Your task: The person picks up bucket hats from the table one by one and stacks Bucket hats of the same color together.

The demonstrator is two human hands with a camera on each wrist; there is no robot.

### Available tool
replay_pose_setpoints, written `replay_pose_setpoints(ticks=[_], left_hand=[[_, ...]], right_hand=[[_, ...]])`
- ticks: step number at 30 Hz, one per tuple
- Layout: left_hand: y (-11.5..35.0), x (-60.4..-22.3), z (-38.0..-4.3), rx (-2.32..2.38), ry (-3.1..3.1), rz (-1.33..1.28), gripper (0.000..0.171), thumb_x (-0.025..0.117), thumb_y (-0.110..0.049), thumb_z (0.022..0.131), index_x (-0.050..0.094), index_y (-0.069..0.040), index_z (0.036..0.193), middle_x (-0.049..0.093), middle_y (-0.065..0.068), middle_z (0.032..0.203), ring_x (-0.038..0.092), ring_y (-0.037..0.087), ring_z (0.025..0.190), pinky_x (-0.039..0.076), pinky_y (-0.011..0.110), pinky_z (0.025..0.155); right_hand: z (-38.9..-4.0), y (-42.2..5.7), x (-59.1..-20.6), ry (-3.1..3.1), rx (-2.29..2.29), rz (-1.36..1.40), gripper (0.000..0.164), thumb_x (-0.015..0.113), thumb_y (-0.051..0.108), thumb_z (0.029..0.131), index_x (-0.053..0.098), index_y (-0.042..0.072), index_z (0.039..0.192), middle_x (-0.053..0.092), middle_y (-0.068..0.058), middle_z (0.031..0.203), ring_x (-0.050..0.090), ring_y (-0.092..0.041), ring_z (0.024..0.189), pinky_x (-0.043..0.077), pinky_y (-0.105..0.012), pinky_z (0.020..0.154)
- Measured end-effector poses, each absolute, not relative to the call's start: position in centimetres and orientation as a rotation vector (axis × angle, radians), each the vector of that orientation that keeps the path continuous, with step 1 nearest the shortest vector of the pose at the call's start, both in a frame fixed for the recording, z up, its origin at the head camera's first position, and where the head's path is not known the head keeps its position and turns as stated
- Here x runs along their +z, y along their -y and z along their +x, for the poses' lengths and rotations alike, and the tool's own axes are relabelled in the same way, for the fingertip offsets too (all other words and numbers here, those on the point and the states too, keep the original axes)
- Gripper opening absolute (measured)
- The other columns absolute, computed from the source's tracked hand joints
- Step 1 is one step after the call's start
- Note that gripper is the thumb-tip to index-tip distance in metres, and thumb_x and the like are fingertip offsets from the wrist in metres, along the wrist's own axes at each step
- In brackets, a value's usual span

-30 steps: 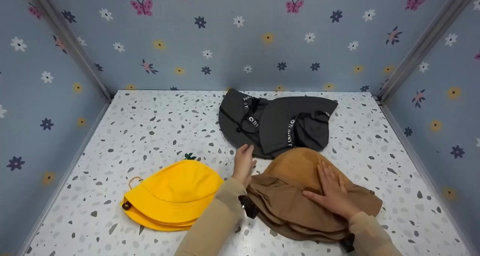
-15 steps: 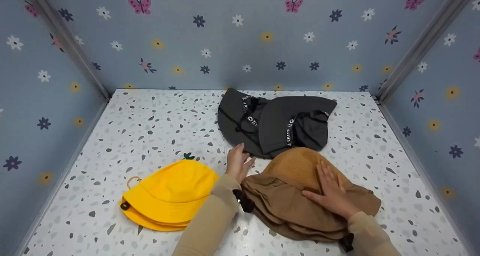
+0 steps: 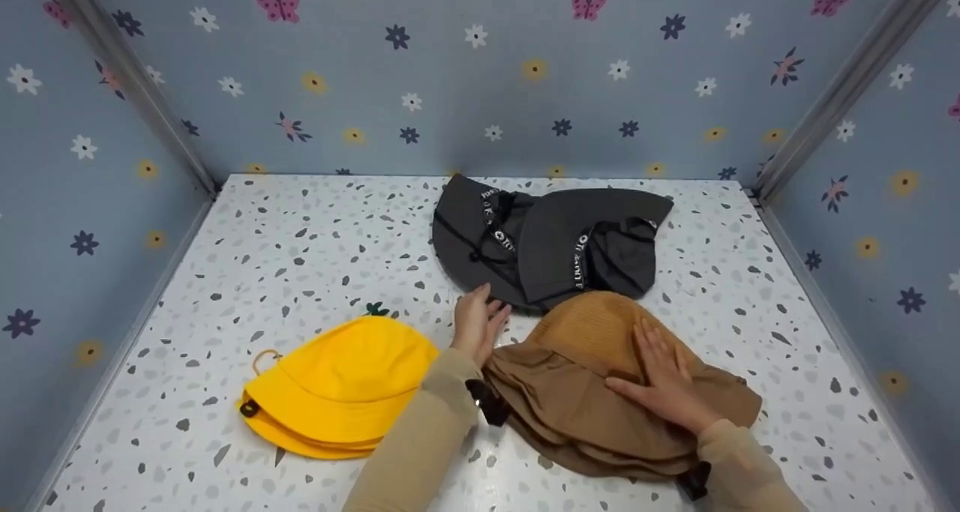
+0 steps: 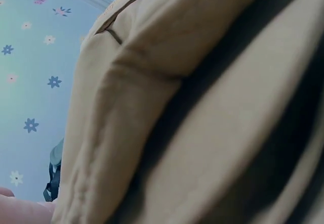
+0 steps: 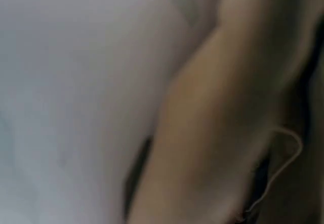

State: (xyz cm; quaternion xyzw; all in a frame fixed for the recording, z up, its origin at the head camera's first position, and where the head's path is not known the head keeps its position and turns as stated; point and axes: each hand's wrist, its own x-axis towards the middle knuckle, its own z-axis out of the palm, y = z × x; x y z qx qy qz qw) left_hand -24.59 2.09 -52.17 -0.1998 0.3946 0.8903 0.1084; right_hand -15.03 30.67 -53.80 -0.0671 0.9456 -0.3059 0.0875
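In the head view, a stack of brown bucket hats [image 3: 585,414] with a tan corduroy crown [image 3: 581,332] lies at the front right. My right hand [image 3: 664,381] rests on the stack, fingers straight and spread across crown and brim. Beside the stack's left end is my left hand [image 3: 476,324], its fingers loosely extended near the brim of the dark grey hats [image 3: 480,272]. Layered brown brims [image 4: 121,102] fill most of the left wrist view, with part of the left hand [image 4: 23,210] in the lower left corner. The right wrist view shows a blurred brown brim [image 5: 197,128].
Yellow bucket hats [image 3: 352,384] lie stacked left of my left forearm, a thin cord loop at their edge. Two dark grey hats overlap behind the brown stack. The speckled white tabletop [image 3: 292,264] is enclosed by blue flowered panels [image 3: 465,70] at the back and sides.
My left hand has shifted slightly left, and its fingers have loosened and spread apart. The right hand stays on the brown stack; the hats lie as before.
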Motion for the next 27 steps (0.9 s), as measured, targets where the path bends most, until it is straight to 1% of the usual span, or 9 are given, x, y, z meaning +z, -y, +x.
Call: replay_pose_setpoints(ticks=[5,8,12,15,18,21,24,26,27], left_hand=[[-2.2,-51.8,-24.7,2.679,-1.111,-0.622,0.062,0.041,-0.011,0.105,0.01,0.006,0.156,0.009,0.026,0.162,0.026,0.041,0.145,0.036,0.041,0.117],[-2.2,-51.6,-24.6,2.703,-1.075,-0.655,0.065,0.042,-0.01,0.105,0.006,0.005,0.156,0.006,0.024,0.163,0.025,0.041,0.145,0.035,0.039,0.118],[-2.1,-51.4,-24.4,2.716,-1.032,-0.674,0.069,0.043,-0.01,0.105,-0.002,0.002,0.157,0.003,0.024,0.163,0.023,0.04,0.147,0.034,0.038,0.118],[-2.0,-51.2,-24.2,2.718,-1.013,-0.668,0.07,0.043,-0.01,0.105,-0.003,0.002,0.157,0.003,0.025,0.164,0.021,0.04,0.148,0.033,0.038,0.119],[-2.1,-51.0,-24.0,2.717,-1.018,-0.648,0.068,0.042,-0.011,0.105,0.0,0.004,0.156,0.003,0.025,0.164,0.019,0.04,0.149,0.033,0.038,0.119],[-2.2,-51.0,-23.8,2.715,-1.029,-0.632,0.066,0.041,-0.011,0.105,0.002,0.005,0.156,0.003,0.026,0.164,0.017,0.039,0.15,0.033,0.037,0.119],[-2.2,-50.9,-23.8,2.722,-1.022,-0.637,0.065,0.042,-0.012,0.105,0.005,0.005,0.156,0.004,0.026,0.164,0.018,0.039,0.15,0.033,0.037,0.119],[-2.2,-50.8,-23.8,2.73,-1.012,-0.641,0.065,0.042,-0.012,0.105,0.006,0.005,0.156,0.004,0.025,0.164,0.018,0.039,0.15,0.033,0.037,0.119],[-2.1,-50.8,-23.8,2.736,-1.003,-0.641,0.065,0.042,-0.012,0.105,0.006,0.005,0.156,0.003,0.025,0.164,0.018,0.039,0.15,0.033,0.037,0.119]], right_hand=[[-15.3,-30.8,-53.3,-2.783,-0.946,-0.208,0.105,0.069,0.05,0.089,0.006,0.002,0.158,-0.002,-0.02,0.166,-0.006,-0.043,0.152,-0.011,-0.062,0.118],[-15.6,-30.9,-52.7,-2.75,-0.97,-0.211,0.105,0.07,0.049,0.088,0.008,0.0,0.158,-0.001,-0.022,0.165,-0.006,-0.043,0.152,-0.011,-0.063,0.118],[-15.9,-30.9,-51.1,-2.729,-0.979,-0.184,0.103,0.071,0.049,0.087,0.013,-0.001,0.157,0.001,-0.024,0.165,-0.004,-0.046,0.151,-0.006,-0.066,0.118],[-16.0,-30.5,-49.6,-2.757,-0.953,-0.162,0.102,0.07,0.05,0.088,0.015,-0.001,0.157,0.002,-0.024,0.164,-0.001,-0.048,0.15,-0.003,-0.069,0.117],[-15.9,-30.0,-47.7,-2.777,-0.975,-0.17,0.099,0.069,0.048,0.089,0.016,-0.001,0.157,0.003,-0.023,0.165,-0.001,-0.047,0.15,-0.002,-0.068,0.118],[-15.2,-29.4,-45.7,-2.748,-1.041,-0.206,0.094,0.068,0.045,0.091,0.016,0.002,0.158,0.004,-0.02,0.166,-0.001,-0.046,0.151,0.001,-0.067,0.119],[-14.2,-28.9,-43.8,-2.686,-1.143,-0.264,0.089,0.066,0.041,0.094,0.017,0.005,0.158,0.007,-0.017,0.166,0.004,-0.045,0.151,0.006,-0.068,0.118],[-13.6,-28.6,-42.7,-2.6,-1.258,-0.279,0.084,0.066,0.037,0.095,0.019,0.007,0.158,0.01,-0.016,0.166,0.006,-0.045,0.151,0.007,-0.067,0.118],[-13.2,-28.5,-42.2,-2.551,-1.308,-0.262,0.082,0.065,0.036,0.095,0.02,0.011,0.159,0.01,-0.014,0.166,0.005,-0.044,0.151,0.006,-0.068,0.117]])
